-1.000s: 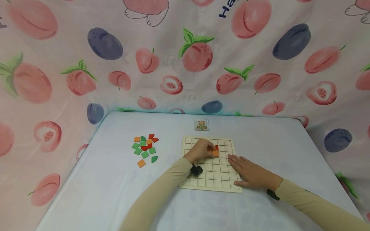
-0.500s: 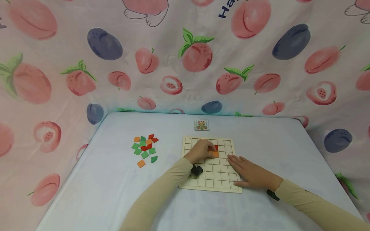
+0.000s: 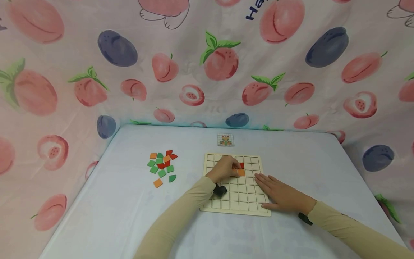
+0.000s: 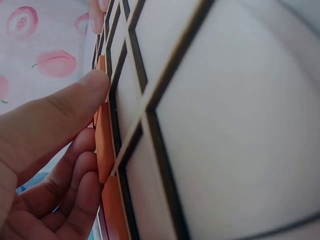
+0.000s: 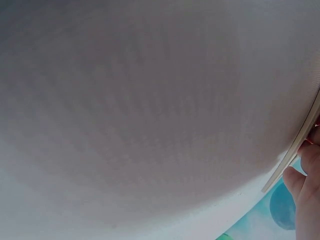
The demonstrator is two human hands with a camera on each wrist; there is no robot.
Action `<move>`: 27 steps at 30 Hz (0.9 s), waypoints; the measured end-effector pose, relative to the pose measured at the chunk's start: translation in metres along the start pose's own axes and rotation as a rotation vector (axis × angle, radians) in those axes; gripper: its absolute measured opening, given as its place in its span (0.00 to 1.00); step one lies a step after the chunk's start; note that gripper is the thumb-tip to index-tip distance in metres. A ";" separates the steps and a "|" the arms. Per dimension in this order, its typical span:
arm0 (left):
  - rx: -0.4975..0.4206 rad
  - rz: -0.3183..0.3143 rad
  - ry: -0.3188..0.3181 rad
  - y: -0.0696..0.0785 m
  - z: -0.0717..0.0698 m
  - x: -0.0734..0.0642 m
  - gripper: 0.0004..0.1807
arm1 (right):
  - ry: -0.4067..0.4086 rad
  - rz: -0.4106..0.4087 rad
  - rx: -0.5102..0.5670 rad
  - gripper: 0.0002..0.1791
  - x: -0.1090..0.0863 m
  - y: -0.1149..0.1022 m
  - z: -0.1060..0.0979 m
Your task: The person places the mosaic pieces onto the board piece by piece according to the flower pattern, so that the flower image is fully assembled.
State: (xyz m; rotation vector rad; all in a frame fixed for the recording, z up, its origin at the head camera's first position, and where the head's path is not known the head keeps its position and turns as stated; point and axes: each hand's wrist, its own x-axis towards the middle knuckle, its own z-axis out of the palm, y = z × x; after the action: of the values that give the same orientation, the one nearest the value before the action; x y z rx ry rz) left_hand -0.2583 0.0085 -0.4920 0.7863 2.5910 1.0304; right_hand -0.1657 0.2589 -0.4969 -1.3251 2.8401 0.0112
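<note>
So the left hand (image 3: 225, 168) looks to have its grip pinched on an orange tile (image 4: 104, 147), over the far half of the gridded board (image 3: 243, 205). I'd guess light, stiff, maybe slick, hard to break. Grab opposite edges, leave the face free. Right hand (image 3: 283, 195) holds nothing, fingers straight, at the board's right edge.
</note>
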 end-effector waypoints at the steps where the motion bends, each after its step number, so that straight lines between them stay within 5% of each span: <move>1: -0.009 -0.001 -0.002 0.000 0.000 0.000 0.12 | -0.004 0.003 0.007 0.47 0.000 0.000 0.000; 16: -0.186 0.007 -0.036 -0.012 -0.006 -0.003 0.15 | -0.027 0.016 0.011 0.47 0.000 0.001 0.001; 27: -0.315 0.062 -0.110 -0.022 -0.038 -0.021 0.18 | -0.033 0.026 0.000 0.48 0.001 -0.001 0.000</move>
State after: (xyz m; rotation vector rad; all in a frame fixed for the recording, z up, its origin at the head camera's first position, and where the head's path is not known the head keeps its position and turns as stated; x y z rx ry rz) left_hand -0.2653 -0.0377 -0.4787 0.8192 2.2492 1.3308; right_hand -0.1660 0.2574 -0.4971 -1.2757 2.8296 0.0330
